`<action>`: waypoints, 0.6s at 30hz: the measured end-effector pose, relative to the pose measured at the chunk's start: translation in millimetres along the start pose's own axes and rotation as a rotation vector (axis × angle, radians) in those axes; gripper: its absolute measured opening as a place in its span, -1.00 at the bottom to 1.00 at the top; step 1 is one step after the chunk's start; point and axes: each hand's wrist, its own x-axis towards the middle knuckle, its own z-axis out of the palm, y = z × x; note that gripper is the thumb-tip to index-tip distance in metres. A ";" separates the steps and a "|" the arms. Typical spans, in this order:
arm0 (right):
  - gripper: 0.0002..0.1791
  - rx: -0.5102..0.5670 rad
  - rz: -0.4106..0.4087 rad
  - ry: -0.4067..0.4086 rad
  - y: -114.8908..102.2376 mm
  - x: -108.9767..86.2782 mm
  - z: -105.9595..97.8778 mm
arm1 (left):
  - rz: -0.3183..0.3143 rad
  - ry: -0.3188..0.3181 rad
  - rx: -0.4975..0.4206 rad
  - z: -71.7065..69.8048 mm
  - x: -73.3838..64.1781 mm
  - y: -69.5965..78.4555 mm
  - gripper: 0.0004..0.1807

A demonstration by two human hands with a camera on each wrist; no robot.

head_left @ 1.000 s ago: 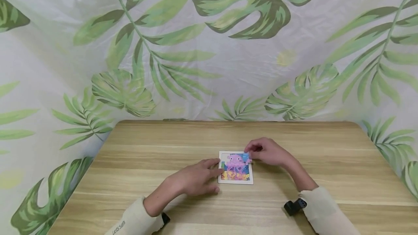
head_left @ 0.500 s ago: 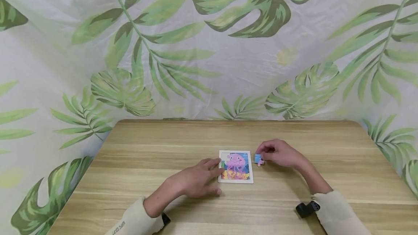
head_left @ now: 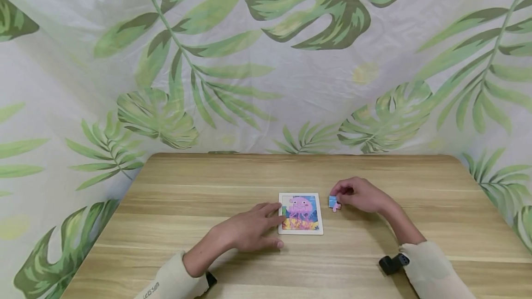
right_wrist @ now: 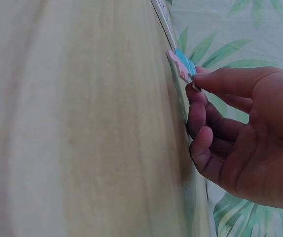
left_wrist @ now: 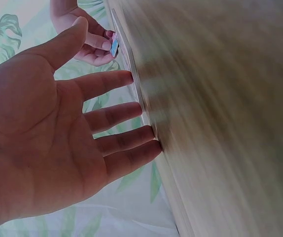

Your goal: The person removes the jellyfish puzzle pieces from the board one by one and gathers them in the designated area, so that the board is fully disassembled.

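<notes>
A square jigsaw puzzle (head_left: 302, 232) with a white frame lies flat on the table, its picture a pink jellyfish over blue water and yellow coral. Pale backing shows at its upper left corner. My left hand (head_left: 253, 227) rests at its left edge, fingers spread and fairly straight, fingertips on the frame. To the right of the puzzle, my right hand (head_left: 361, 195) pinches a blue and pink puzzle piece (head_left: 334, 202) between thumb and fingers. In the right wrist view the puzzle piece (right_wrist: 182, 65) is tilted, held by one end, its other end pointing away from the hand.
The wooden table (head_left: 216, 174) reaches back to a leaf-print curtain (head_left: 291, 82) that hangs behind and at both sides. Black wrist cameras (head_left: 392, 264) sit at the beige sleeves (head_left: 432, 266).
My right hand has moved right, off the puzzle's upper right corner, carrying the blue and pink puzzle piece away. The left hand stays in place on the frame.
</notes>
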 end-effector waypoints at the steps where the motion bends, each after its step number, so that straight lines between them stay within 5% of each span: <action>1: -0.84 -0.008 -0.001 0.000 0.4 0.9 -0.3 | 0.001 0.000 0.000 -0.4 -0.3 0.2 -0.20; 18: -0.82 -0.085 -0.002 0.032 -0.1 10.3 1.1 | 0.011 -0.001 0.008 -1.1 -0.6 0.7 -0.21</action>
